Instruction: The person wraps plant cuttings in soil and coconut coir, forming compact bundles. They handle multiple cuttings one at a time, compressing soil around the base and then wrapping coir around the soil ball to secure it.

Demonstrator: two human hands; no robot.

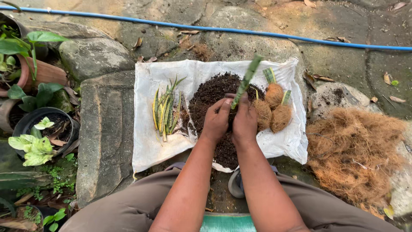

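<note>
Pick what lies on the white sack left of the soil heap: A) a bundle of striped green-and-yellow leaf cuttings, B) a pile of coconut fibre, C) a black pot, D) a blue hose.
A: the leaf cuttings lie on the white sack, left of the soil heap.

A long, narrow green leaf cutting (245,81) stands nearly upright, leaning a little to the right, its tip blurred. Its base is hidden between the left hand (216,120) and the right hand (244,122), which press close together around it. Both hands rest on a mound of dark, crumbly soil (210,92) heaped on a white sack (148,141).
</note>
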